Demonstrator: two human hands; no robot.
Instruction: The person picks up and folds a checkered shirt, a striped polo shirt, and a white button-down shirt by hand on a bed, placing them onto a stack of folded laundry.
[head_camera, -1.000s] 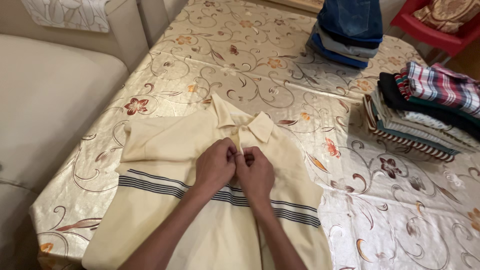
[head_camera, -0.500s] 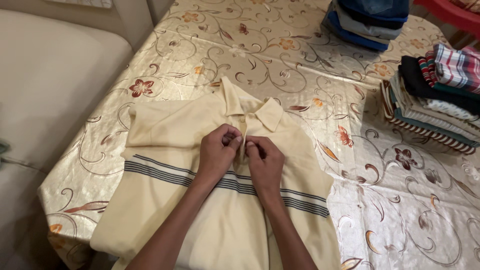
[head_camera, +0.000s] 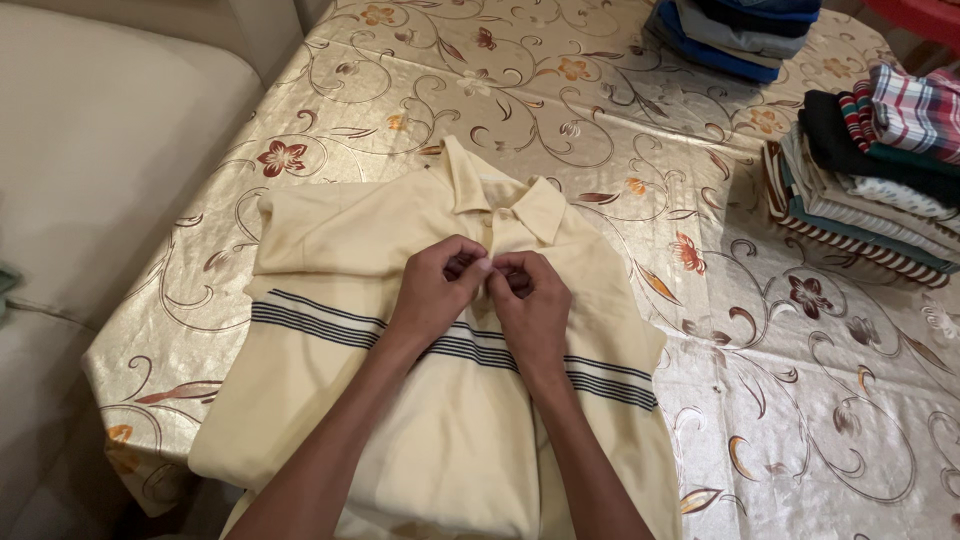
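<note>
Both hands (head_camera: 490, 295) shifted nearer the collar, grip pinched on shirt placket (head_camera: 488, 240).

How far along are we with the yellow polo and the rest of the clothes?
Done: two folded stacks, blue stack and mixed stack, sit on the table. In hand: left hand and right hand pinch the placket of the yellow polo shirt. Left: the shirt lies flat, unfolded.

- My surface (head_camera: 560, 110) fills most of the frame, under a shiny gold cloth with brown scrolls and red flowers.
- A cream sofa (head_camera: 110, 130) runs down the left edge.
- A red chair (head_camera: 925, 15) peeks in at the upper right corner.
- Warm light glares off the cloth.
</note>
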